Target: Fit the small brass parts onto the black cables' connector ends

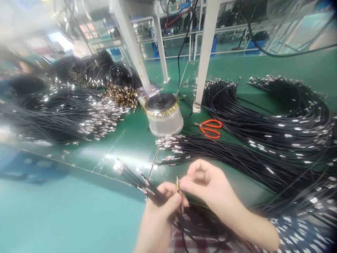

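Legible text, labels, brands, numbers and signs: none. Small yellow marks on the white post (134, 49) at 11 o'clock form no readable characters. Pale patches on the black cables (268, 128) at 3 o'clock show no readable characters; labels and glare cannot be told apart. The round-topped device (165, 123), at dial centre, shows no readable lettering.
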### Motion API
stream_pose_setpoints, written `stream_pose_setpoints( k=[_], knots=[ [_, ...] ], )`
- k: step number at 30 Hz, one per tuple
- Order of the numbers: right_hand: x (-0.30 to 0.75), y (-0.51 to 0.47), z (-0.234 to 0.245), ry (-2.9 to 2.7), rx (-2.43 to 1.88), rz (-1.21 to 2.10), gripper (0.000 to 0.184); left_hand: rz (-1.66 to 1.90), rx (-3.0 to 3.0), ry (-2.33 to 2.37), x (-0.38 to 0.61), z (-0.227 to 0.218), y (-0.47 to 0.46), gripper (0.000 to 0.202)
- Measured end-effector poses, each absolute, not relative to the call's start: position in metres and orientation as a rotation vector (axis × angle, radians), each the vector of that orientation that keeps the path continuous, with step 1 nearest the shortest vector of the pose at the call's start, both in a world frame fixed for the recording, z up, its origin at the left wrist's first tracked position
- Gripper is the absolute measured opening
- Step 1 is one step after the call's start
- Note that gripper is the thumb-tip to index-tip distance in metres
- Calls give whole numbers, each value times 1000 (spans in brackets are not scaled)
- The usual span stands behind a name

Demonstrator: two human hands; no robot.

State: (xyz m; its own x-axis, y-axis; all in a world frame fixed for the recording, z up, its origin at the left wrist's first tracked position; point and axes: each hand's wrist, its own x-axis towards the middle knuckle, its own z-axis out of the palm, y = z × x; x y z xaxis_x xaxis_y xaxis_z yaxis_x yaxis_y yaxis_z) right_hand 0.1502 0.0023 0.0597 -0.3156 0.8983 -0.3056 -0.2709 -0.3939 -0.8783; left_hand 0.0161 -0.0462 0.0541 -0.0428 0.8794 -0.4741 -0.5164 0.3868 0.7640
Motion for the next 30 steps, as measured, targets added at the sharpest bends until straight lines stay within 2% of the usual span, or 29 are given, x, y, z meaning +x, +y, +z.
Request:
stream_pose_setpoints(
  k=[7,17,24,30],
  knots=[
    [147,6,57,-977,-1078,1771,36,1182,388,1087,16,52,-47,19],
    [144,7,54,-844,-939,1916,42,1185,411,1034,16,50,-47,19],
    [141,-3,58,-1116,-1110,1493,38,1167,480,1073,13,49,-47,19],
    [144,2,52,-848,-858,1931,42,1153,428,1039,14,49,-49,17]
  ],
)
